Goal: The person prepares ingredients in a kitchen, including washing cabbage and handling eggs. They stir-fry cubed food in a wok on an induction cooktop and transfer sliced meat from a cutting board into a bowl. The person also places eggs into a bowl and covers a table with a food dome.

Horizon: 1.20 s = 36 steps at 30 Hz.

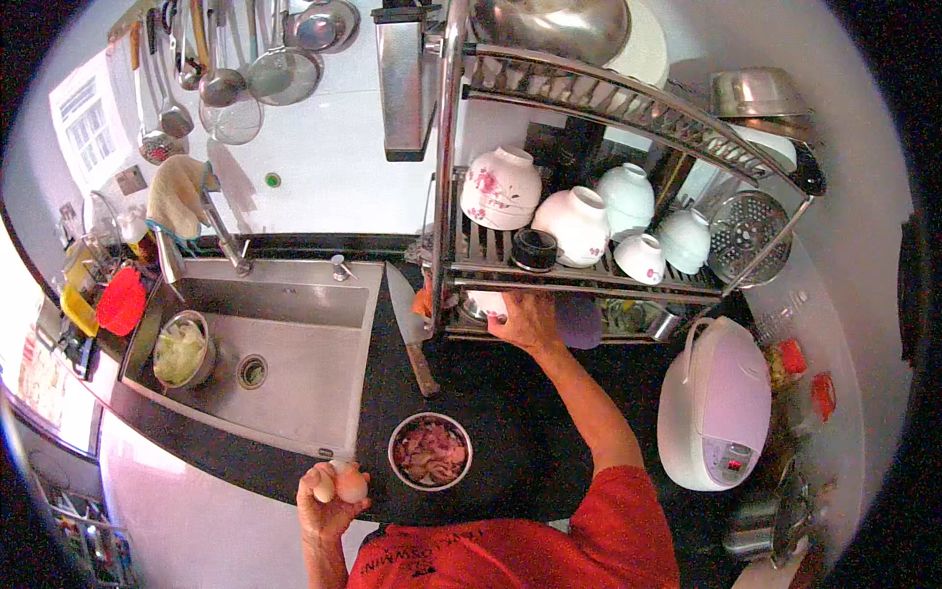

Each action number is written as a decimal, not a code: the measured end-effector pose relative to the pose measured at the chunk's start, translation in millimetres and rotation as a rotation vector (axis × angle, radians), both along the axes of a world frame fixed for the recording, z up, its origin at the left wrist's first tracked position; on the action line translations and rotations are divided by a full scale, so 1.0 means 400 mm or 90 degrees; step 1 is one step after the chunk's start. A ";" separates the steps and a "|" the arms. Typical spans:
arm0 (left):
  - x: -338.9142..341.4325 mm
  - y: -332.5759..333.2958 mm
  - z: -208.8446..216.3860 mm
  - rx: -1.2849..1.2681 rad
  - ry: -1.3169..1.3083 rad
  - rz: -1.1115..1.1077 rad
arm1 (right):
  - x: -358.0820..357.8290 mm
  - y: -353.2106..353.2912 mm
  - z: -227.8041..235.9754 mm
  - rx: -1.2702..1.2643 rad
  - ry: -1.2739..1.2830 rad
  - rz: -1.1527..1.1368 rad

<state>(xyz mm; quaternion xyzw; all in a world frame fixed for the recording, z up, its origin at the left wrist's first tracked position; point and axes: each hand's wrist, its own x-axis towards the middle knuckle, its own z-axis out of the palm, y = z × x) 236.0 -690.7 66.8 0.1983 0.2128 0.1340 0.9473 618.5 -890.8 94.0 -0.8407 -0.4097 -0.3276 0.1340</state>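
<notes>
Our left hand [332, 503] is closed around some eggs [350, 483], held low at the counter's front edge; the fingers hide how many there are. Our right hand [528, 322] reaches into the lower shelf of the metal rack [589, 287], its fingers against the right side of a small white cup [488, 303] with red marks. We cannot tell whether they are clamped on it or only touching.

Between our arms, a bowl of sliced meat [430, 452] sits on the black counter [510, 412], just right of the eggs. Behind it lies a knife [414, 344], handle toward us, beside the sink [304, 358]. At the sink's left end stands a bowl of greens [182, 355], near the drain [252, 371]. A cloth [179, 198] hangs over the tap [228, 243].

Above our right hand, upturned bowls [571, 226] stand on the middle shelf. The rice cooker [714, 402], lid down, sits right of our right forearm.
</notes>
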 end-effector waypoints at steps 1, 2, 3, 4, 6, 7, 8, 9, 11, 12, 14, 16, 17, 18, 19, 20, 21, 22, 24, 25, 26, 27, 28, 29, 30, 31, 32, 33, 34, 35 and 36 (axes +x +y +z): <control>0.005 0.004 -0.009 0.003 -0.008 -0.012 | -0.020 -0.013 -0.002 -0.015 0.025 -0.014; 0.010 0.005 -0.013 0.005 -0.015 -0.024 | -0.034 -0.029 -0.019 -0.007 0.040 -0.049; 0.011 0.004 -0.008 0.006 -0.008 -0.029 | -0.059 -0.037 -0.014 0.003 0.041 -0.047; 0.016 0.004 0.004 0.007 0.000 -0.033 | -0.094 -0.046 0.007 0.013 0.042 -0.043; 0.019 0.005 0.011 -0.003 0.005 -0.040 | -0.155 -0.082 0.018 0.056 0.038 -0.002; 0.020 0.006 0.011 -0.014 0.004 -0.039 | -0.204 -0.101 0.032 0.064 0.042 0.022; 0.020 0.008 0.010 -0.025 0.001 -0.038 | -0.252 -0.122 0.036 0.074 0.052 0.032; 0.019 0.011 0.007 -0.019 0.001 -0.043 | -0.296 -0.145 0.041 0.083 0.061 0.041; 0.015 0.020 -0.005 -0.007 0.000 -0.054 | -0.360 -0.191 0.062 0.110 0.075 0.033; 0.014 0.020 -0.005 -0.016 0.006 -0.054 | -0.366 -0.201 0.087 0.133 0.031 0.030; 0.014 0.021 0.000 -0.040 0.017 -0.066 | -0.346 -0.224 0.175 0.176 -0.007 -0.009; 0.015 0.018 -0.004 -0.013 0.010 -0.063 | -0.286 -0.235 0.267 0.202 -0.032 -0.061; 0.018 0.015 -0.006 -0.001 0.003 -0.062 | -0.251 -0.240 0.317 0.190 -0.042 -0.098; 0.019 0.011 -0.007 -0.007 -0.003 -0.060 | -0.208 -0.239 0.352 0.191 -0.046 -0.097; 0.020 0.008 -0.007 -0.014 -0.009 -0.061 | -0.167 -0.237 0.385 0.192 -0.050 -0.098; 0.020 0.006 -0.006 -0.020 -0.014 -0.061 | -0.124 -0.235 0.409 0.178 -0.050 -0.097; 0.021 0.004 -0.003 -0.013 -0.013 -0.063 | -0.095 -0.235 0.438 0.161 -0.054 -0.100; 0.016 0.004 0.003 -0.002 -0.010 -0.052 | -0.077 -0.216 0.460 0.145 -0.013 -0.107; 0.004 0.004 0.011 0.014 -0.003 -0.027 | -0.041 -0.189 0.470 0.080 0.025 -0.145; -0.004 0.006 0.014 0.019 -0.001 -0.013 | -0.025 -0.178 0.474 0.045 0.044 -0.164; -0.008 0.007 0.013 0.024 0.002 0.001 | -0.011 -0.169 0.484 0.008 0.044 -0.198; -0.016 0.011 0.008 0.025 -0.007 0.007 | 0.003 -0.162 0.489 -0.005 0.065 -0.213; -0.023 0.015 0.002 0.026 -0.017 0.012 | 0.018 -0.156 0.493 -0.019 0.086 -0.228; -0.027 0.015 -0.002 0.027 -0.026 0.017 | 0.035 -0.152 0.497 -0.033 0.106 -0.244; -0.030 0.015 -0.001 0.033 -0.025 0.026 | 0.056 -0.151 0.495 -0.047 0.130 -0.242; -0.033 0.013 0.003 0.039 -0.025 0.035 | 0.069 -0.148 0.491 -0.056 0.140 -0.245; -0.034 0.012 0.005 0.045 -0.025 0.044 | 0.080 -0.145 0.488 -0.065 0.150 -0.249; -0.039 0.012 0.000 0.034 -0.037 0.040 | 0.091 -0.141 0.478 -0.075 0.164 -0.253; -0.042 0.014 -0.008 0.022 -0.049 0.036 | 0.104 -0.140 0.467 -0.075 0.147 -0.268; -0.041 0.015 -0.014 0.011 -0.062 0.031 | 0.113 -0.141 0.466 -0.080 0.138 -0.268; -0.047 0.015 -0.012 0.038 -0.062 0.026 | 0.121 -0.134 0.447 -0.089 0.138 -0.263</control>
